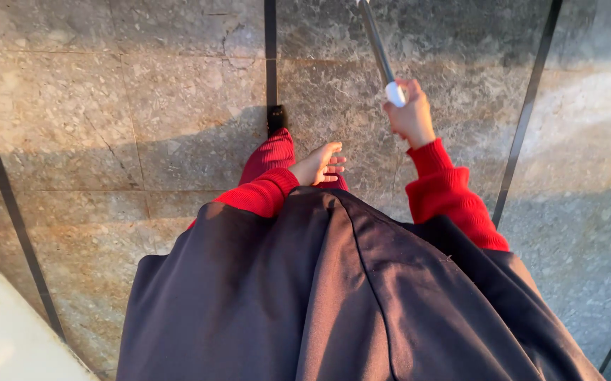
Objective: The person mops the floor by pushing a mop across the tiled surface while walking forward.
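Note:
My right hand [412, 116] is closed around the white grip end of a thin grey pole [376, 39] that runs up and out of the top of the view. My left hand [319, 166] hangs loose in front of my body with the fingers slightly curled and apart, holding nothing. Both arms wear red knit sleeves [446, 194]. A dark navy garment [333, 296] covers my body and fills the lower middle of the view. A red trouser leg [270, 155] and a dark shoe [276, 118] show beyond the left hand.
The floor is large grey-brown stone tiles [143, 113] with dark joint lines [527, 106]. A pale raised edge [2, 331] lies at the bottom left. Shadow covers the lower half of the floor, sunlight the upper part.

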